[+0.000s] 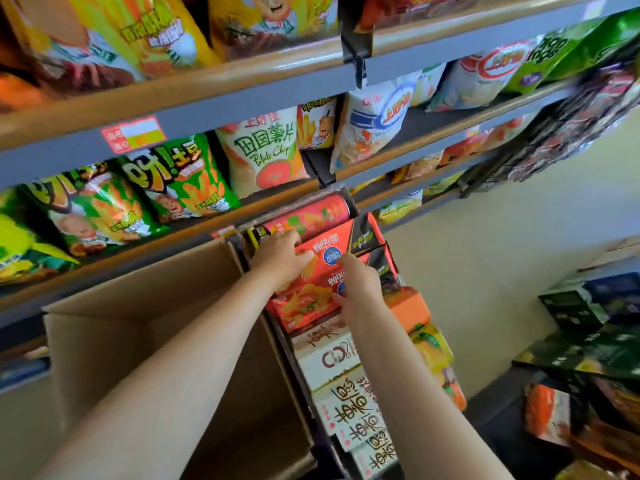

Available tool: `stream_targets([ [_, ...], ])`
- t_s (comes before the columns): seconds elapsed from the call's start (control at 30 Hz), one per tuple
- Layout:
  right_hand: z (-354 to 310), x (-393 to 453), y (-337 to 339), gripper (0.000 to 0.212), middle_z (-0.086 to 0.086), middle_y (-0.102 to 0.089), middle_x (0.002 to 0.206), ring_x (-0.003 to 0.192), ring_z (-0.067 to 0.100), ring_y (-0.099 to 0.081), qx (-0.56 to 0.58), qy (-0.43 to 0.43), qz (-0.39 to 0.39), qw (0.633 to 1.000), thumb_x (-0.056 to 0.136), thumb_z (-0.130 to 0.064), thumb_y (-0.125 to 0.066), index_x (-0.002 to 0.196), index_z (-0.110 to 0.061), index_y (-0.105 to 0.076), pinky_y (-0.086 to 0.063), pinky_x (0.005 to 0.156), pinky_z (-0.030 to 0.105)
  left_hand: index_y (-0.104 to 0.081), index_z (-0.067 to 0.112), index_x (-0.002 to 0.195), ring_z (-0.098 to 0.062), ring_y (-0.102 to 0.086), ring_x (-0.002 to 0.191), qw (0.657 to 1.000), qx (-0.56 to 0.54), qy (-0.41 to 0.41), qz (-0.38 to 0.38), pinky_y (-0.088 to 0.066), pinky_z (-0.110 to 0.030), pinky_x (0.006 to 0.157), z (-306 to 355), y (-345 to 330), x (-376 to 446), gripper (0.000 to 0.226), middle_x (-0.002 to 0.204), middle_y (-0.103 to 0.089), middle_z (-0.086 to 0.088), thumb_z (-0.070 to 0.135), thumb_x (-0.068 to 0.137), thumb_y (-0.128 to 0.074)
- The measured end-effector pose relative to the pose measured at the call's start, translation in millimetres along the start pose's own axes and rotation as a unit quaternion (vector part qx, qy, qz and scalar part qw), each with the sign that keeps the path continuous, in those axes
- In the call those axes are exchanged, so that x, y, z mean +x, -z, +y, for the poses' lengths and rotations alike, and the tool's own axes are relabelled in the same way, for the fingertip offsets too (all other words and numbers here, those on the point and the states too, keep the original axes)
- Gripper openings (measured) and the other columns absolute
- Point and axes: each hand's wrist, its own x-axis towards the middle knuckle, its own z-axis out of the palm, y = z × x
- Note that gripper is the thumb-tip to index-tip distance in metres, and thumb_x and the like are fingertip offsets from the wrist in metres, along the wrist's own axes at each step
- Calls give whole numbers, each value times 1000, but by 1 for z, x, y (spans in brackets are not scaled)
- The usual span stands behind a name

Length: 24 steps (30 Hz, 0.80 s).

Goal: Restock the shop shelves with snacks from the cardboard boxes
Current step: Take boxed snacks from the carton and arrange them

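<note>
I see two bare forearms reaching in from the bottom edge, with no sleeve, watch, band or glove on either. The left hand (pixel 282 256) and right hand (pixel 358 289) are bare too, no rings that I can make out. Nails look short and plain, though blur softens the fingertips. Nothing worn shows anywhere on me.

"Potato Chips" on white bag (pixel 266 150)

Grey shelves (pixel 242 105) with wooden lips slanting across upper frame, carrying green chip bags (pixel 180 181) at left, white potato chip bag (pixel 266 150) centre, white bags (pixel 374 123) right.
</note>
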Motion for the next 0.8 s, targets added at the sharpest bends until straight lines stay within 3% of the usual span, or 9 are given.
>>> stream_targets([
  [0.1, 13, 7, -7, 62, 6, -48, 125, 101, 25, -56, 14, 15, -10, 1000, 77, -31, -61, 133, -11, -48, -53, 95, 51, -52, 23, 96, -27, -51, 106, 999, -16, -38, 10, -39, -35, 76, -7, 7, 1, 12, 109, -54, -3, 34, 94, -58],
  [0.2, 14, 8, -12, 43, 7, -61, 112, 94, 20, -61, 21, 17, -29, 999, 85, -23, -60, 125, -11, -53, -56, 92, 48, -49, 21, 89, -22, -47, 94, 998, -35, -59, -4, -34, -34, 71, -8, 12, 1, 13, 101, -52, -2, 27, 93, -59],
  [0.37, -1, 14, -5, 31, 3, -54, 89, 94, 20, -63, 5, 13, -39, 999, 93, -17, -58, 119, -1, -55, -56, 91, 41, -45, 15, 91, -23, -45, 66, 996, -63, -51, -31, -31, -34, 57, -7, 20, -1, 16, 78, -49, -3, 26, 99, -52],
  [0.43, -9, 20, 4, 16, 3, -55, 90, 96, 19, -64, -6, 35, -34, 999, 92, -16, -57, 105, -8, -62, -57, 91, 42, -46, 15, 94, -26, -53, 73, 995, -90, -43, 3, -39, -37, 62, -13, 32, -5, 13, 85, -55, -7, 25, 100, -52],
  [0.47, -13, 20, 8, 7, 3, -55, 86, 84, 15, -61, -6, 55, -32, 998, 91, -14, -54, 90, -13, -61, -57, 82, 39, -47, 17, 94, -26, -56, 80, 993, -104, -41, 26, -44, -38, 68, -16, 41, -9, 12, 90, -58, -7, 25, 99, -53],
  [0.53, -18, 25, 19, 19, 2, -45, 70, 60, 10, -45, 25, 103, -26, 994, 88, -9, -48, 72, -19, -51, -42, 58, 31, -47, 23, 93, -18, -56, 86, 989, -134, -49, 45, -46, -35, 74, -22, 59, -20, 11, 93, -58, 1, 26, 100, -54],
  [0.63, -28, 25, 35, 19, -2, -59, 74, 59, 6, -55, 58, 184, 58, 980, 94, -9, -45, 93, -18, -62, -42, 54, 20, -46, 30, 90, -12, -58, 95, 984, -156, -84, -13, -47, -32, 80, -16, 75, -40, 14, 97, -58, 7, 28, 100, -56],
  [0.73, -36, 29, 50, 25, 0, -63, 96, 82, 12, -57, -2, 238, 125, 963, 97, -14, -41, 106, -16, -64, -45, 66, 26, -52, 21, 93, -17, -58, 101, 981, -150, -96, -80, -45, -35, 86, 4, 56, -48, 10, 103, -61, -2, 26, 98, -59],
  [0.8, -43, 36, 58, 26, 3, -61, 95, 88, 20, -55, -63, 216, 102, 969, 99, -27, -40, 103, -15, -63, -43, 76, 31, -56, 16, 89, -19, -56, 97, 986, -115, -82, -87, -45, -35, 84, 12, 36, -44, 19, 100, -60, -1, 32, 94, -65],
])
